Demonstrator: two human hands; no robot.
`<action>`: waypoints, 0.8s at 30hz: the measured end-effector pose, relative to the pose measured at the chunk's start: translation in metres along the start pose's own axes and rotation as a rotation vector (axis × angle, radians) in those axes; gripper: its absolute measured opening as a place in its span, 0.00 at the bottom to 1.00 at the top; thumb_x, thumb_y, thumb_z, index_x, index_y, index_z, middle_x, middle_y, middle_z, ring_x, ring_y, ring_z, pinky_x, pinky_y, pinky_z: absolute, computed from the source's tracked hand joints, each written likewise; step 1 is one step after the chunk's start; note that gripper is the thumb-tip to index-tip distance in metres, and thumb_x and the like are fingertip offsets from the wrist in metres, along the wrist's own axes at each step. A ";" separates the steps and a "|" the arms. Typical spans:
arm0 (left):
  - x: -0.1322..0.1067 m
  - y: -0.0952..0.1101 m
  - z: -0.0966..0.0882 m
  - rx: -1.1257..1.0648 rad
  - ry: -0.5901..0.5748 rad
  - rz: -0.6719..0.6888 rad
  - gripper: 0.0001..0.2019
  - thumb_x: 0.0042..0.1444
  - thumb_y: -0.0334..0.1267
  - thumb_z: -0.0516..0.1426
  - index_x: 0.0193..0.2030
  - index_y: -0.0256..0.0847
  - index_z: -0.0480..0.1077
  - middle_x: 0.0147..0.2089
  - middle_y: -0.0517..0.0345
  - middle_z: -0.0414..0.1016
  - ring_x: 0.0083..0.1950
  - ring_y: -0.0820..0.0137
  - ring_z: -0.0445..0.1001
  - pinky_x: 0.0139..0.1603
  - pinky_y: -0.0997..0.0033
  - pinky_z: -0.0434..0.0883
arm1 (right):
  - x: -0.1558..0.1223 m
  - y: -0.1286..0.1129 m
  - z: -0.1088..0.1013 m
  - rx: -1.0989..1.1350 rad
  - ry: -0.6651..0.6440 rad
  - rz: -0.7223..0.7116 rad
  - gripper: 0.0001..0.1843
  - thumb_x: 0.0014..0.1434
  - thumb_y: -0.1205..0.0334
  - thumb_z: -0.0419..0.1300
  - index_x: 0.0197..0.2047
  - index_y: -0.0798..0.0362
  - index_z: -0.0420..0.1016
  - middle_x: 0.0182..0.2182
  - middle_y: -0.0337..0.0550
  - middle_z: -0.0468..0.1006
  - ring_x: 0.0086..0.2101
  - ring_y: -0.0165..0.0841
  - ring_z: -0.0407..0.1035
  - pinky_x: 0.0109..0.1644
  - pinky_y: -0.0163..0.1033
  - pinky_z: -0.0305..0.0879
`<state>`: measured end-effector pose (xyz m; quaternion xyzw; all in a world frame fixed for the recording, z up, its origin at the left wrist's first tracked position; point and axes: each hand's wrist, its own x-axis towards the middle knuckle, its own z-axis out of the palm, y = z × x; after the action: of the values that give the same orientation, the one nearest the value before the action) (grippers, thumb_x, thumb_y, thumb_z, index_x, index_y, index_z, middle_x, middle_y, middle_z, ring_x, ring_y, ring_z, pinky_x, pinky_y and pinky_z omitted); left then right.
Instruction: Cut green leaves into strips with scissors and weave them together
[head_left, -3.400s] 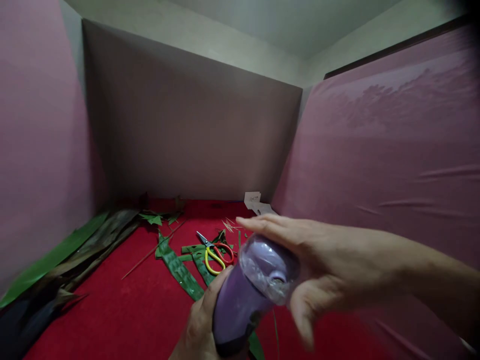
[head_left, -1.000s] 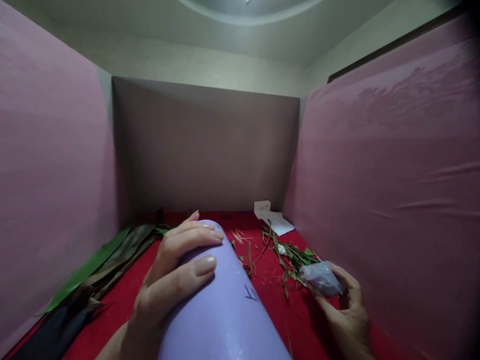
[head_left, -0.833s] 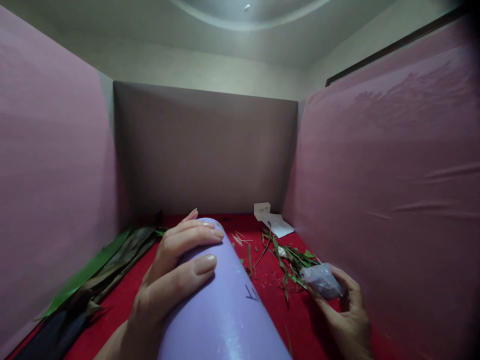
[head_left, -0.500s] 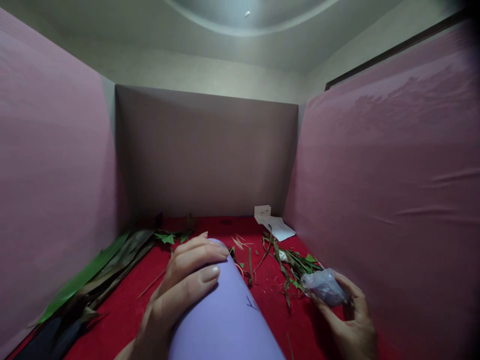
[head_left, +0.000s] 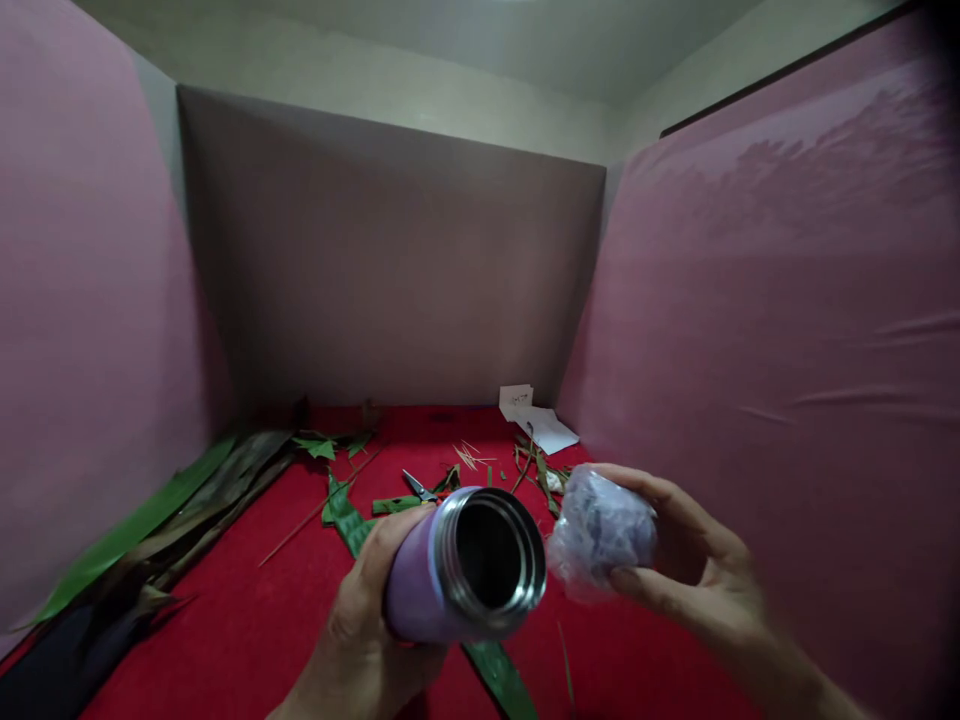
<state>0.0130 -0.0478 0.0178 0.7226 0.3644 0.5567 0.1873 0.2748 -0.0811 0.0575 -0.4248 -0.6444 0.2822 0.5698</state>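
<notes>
My left hand [head_left: 367, 610] is wrapped round a purple metal bottle [head_left: 420, 585], its threaded steel mouth uncovered and tilted toward me. The inside of the bottle looks dark. To the right of that mouth, my right hand [head_left: 697, 550] grips a cap wrapped in clear plastic [head_left: 604, 530] between thumb and fingers; the wrinkled film partly hides it. A small gap separates the wrapped cap from the bottle. Beneath the bottle, a green leaf strip [head_left: 499, 680] lies on the red cloth.
Long green and dried leaves [head_left: 172, 510] lie along the left wall. Scissors [head_left: 418, 486] rest behind the bottle, with thin sticks [head_left: 471, 456] farther back. White papers [head_left: 547, 430] lie at the back right. Pink panels [head_left: 780, 330] rise at both sides and a grey panel [head_left: 390, 270] closes the back.
The bottle has turned so its open mouth now faces me. My right hand has brought the plastic-wrapped cap up and left, close to the mouth. The view has tipped downward.
</notes>
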 end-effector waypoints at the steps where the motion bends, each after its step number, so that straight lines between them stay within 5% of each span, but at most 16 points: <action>1: -0.002 0.000 0.000 0.023 -0.051 -0.012 0.30 0.40 0.32 0.62 0.52 0.47 0.60 0.45 0.52 0.73 0.39 0.61 0.74 0.40 0.58 0.73 | 0.005 -0.011 0.002 -0.011 -0.059 -0.023 0.28 0.48 0.63 0.65 0.52 0.49 0.65 0.46 0.48 0.71 0.42 0.39 0.69 0.42 0.39 0.70; 6: -0.005 -0.002 0.004 0.060 -0.187 -0.062 0.30 0.43 0.26 0.58 0.54 0.48 0.55 0.49 0.52 0.69 0.45 0.60 0.72 0.44 0.55 0.71 | 0.026 -0.047 0.010 -0.103 -0.257 -0.131 0.30 0.48 0.64 0.65 0.55 0.48 0.64 0.49 0.48 0.68 0.47 0.41 0.66 0.49 0.44 0.66; 14: -0.010 -0.013 0.013 0.068 -0.115 -0.036 0.33 0.38 0.23 0.55 0.53 0.51 0.57 0.45 0.56 0.71 0.42 0.60 0.73 0.40 0.58 0.71 | 0.046 -0.076 0.025 -0.417 -0.503 -0.334 0.32 0.48 0.66 0.65 0.56 0.47 0.62 0.52 0.46 0.66 0.52 0.39 0.62 0.53 0.41 0.62; 19: -0.007 -0.009 0.012 0.090 -0.103 -0.048 0.30 0.39 0.24 0.55 0.52 0.49 0.59 0.44 0.56 0.72 0.42 0.60 0.73 0.39 0.59 0.71 | 0.051 -0.082 0.032 -0.471 -0.601 -0.299 0.31 0.50 0.68 0.63 0.57 0.49 0.61 0.51 0.45 0.66 0.46 0.34 0.66 0.47 0.35 0.66; 24: -0.004 0.005 0.008 -0.019 -0.225 -0.212 0.29 0.38 0.24 0.54 0.51 0.48 0.62 0.43 0.56 0.73 0.36 0.64 0.73 0.30 0.66 0.71 | 0.054 -0.088 0.031 -0.615 -0.690 -0.318 0.33 0.51 0.72 0.61 0.60 0.48 0.58 0.55 0.46 0.63 0.53 0.37 0.61 0.54 0.40 0.63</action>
<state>0.0216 -0.0529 0.0165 0.7360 0.4102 0.4527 0.2916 0.2251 -0.0724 0.1529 -0.3513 -0.9062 0.1124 0.2069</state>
